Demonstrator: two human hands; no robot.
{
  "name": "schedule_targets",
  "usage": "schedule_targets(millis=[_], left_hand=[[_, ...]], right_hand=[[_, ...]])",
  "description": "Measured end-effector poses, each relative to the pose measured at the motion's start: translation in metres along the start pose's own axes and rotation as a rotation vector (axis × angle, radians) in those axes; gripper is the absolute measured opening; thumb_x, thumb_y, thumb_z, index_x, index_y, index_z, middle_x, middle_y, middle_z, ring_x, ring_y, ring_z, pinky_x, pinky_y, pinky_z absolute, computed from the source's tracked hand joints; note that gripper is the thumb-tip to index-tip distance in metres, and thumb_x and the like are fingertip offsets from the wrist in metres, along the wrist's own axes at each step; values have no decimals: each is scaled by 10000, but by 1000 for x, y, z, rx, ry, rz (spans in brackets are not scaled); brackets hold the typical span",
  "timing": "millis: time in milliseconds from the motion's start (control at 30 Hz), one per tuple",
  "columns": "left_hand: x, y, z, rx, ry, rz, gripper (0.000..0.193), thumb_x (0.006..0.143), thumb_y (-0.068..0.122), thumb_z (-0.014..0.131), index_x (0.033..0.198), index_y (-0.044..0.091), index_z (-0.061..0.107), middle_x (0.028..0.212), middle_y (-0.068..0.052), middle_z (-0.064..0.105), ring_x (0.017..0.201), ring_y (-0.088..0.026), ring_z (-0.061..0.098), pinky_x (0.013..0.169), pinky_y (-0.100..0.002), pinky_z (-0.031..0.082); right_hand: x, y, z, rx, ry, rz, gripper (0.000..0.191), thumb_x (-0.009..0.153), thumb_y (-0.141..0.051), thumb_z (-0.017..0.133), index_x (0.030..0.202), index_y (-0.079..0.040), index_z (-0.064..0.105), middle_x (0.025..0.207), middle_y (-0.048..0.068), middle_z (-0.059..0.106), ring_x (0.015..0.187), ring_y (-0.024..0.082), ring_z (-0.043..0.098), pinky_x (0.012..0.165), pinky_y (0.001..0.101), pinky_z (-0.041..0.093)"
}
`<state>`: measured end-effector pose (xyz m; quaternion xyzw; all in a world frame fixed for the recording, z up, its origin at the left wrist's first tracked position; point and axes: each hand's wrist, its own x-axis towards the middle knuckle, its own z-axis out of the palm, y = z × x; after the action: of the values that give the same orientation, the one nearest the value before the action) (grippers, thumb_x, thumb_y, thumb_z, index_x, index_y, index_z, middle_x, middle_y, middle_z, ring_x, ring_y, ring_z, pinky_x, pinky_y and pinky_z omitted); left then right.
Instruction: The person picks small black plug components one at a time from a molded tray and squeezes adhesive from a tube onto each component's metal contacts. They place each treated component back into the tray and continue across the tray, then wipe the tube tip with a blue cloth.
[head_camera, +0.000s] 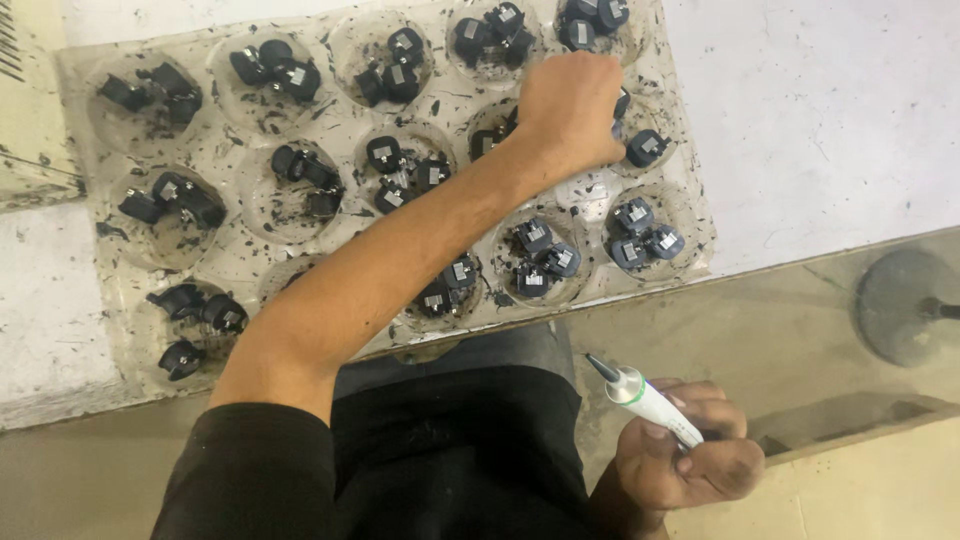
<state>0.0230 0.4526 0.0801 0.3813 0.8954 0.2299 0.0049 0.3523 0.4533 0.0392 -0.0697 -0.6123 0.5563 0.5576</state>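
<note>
A clear plastic tray with round cups lies on a white table, each cup holding two or three small black plastic parts. My left hand reaches across the tray and is closed down into a cup near the upper right, fingers among the black parts there; whether it grips one is hidden. A black part sits just right of that hand. My right hand is low at the right, off the table, shut on a white pen-shaped tool with a green ring and dark pointed tip aimed up-left.
Black shavings and grime speckle the tray. The white table extends to the right of it. A round grey base with a stem stands on the floor at right. My dark shirt fills the lower middle.
</note>
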Motion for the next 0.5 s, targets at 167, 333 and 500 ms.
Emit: schedule_targets(millis=[167, 333, 500], left_hand=[[-54, -6, -46, -365, 163, 163, 417, 620, 280, 912, 862, 83, 636, 719, -79, 720, 674, -269, 723, 608, -427, 569], [-142, -27, -85, -843, -115, -15, 370, 758, 148, 844, 979, 98, 551, 931, -29, 691, 742, -110, 741, 628, -243, 617], [-234, -31, -93, -1412, -42, -353, 552, 718, -44, 837, 1182, 83, 567, 1128, -70, 668, 1068, -142, 718, 890, -268, 658]], right_hand=[[-6, -8, 3, -77, 12, 91, 375, 952, 21, 744, 913, -102, 391, 882, 146, 598, 774, 243, 640, 764, 312, 539], [-5, -11, 12, -30, 7, 238, 401, 920, 111, 753, 923, -88, 405, 922, 181, 655, 935, 276, 678, 908, 348, 547], [-7, -14, 26, -47, -81, 284, 440, 849, 166, 755, 911, -96, 406, 940, 207, 679, 977, 290, 685, 882, 366, 571]])
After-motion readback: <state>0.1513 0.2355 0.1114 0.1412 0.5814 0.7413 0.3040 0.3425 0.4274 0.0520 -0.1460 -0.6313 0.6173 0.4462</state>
